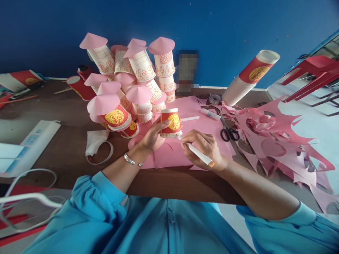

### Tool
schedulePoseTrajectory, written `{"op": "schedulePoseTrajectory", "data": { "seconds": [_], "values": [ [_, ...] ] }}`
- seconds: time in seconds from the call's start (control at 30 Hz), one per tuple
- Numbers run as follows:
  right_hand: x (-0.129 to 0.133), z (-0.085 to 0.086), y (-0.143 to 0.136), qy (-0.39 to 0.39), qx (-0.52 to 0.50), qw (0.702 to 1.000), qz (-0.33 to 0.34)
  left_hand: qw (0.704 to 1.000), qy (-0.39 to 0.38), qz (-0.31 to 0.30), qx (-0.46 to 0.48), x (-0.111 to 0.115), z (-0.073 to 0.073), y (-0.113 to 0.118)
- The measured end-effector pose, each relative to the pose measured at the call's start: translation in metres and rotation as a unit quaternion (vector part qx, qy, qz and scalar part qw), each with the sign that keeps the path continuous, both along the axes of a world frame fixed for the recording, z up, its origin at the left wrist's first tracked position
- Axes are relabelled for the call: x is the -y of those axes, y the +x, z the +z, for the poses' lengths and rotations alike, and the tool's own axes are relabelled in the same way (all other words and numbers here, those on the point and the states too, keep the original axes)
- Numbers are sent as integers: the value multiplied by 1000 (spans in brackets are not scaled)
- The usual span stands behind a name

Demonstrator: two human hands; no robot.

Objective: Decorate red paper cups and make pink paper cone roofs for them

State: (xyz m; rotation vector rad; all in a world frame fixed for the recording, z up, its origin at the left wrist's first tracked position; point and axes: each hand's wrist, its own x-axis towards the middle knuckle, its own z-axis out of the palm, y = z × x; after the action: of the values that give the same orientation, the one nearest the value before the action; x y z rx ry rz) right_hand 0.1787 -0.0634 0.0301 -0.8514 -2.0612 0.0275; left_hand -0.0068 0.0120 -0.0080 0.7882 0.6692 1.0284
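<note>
My left hand (155, 135) holds a red and white paper cup (170, 123) with a yellow emblem, its wide rim facing down. My right hand (202, 148) grips a white marker with an orange end (200, 154), and the marker's tip meets the cup's lower edge. Beneath both hands lie pink paper sheets (169, 157). Just behind the cup, a white marker cap or pen (190, 118) rests on the pink paper. Paper cups with pink cone roofs (139, 94) and drawn flowers stand in stacks behind my left hand.
Black scissors (229, 134), a glue stick (210, 114) and a tape roll (214, 99) lie right of the cup. Cut pink scraps (272, 146) spread farther right. A tall cup stack (250, 78) leans behind them. At the left are a power strip (33, 146) and a white strap (111, 151).
</note>
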Motion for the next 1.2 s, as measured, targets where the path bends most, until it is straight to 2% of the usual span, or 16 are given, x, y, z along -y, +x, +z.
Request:
{"op": "schedulePoseTrajectory", "data": {
  "seconds": [0.13,0.27,0.5,0.83,1.2],
  "values": [
    [0,1,1,-10,-4,1000,-3,999,16,-25,17,4,5,2],
    [1,1,0,21,-16,1000,2,999,37,-28,25,6,10,3],
    [2,-4,-3,71,-3,997,19,999,31,-26,28,5,6,3],
    [3,-6,-1,67,24,997,20,997,62,-37,0,7,5,2],
    [4,-4,0,34,51,998,21,997,60,-38,-5,8,6,1]
  ]
}}
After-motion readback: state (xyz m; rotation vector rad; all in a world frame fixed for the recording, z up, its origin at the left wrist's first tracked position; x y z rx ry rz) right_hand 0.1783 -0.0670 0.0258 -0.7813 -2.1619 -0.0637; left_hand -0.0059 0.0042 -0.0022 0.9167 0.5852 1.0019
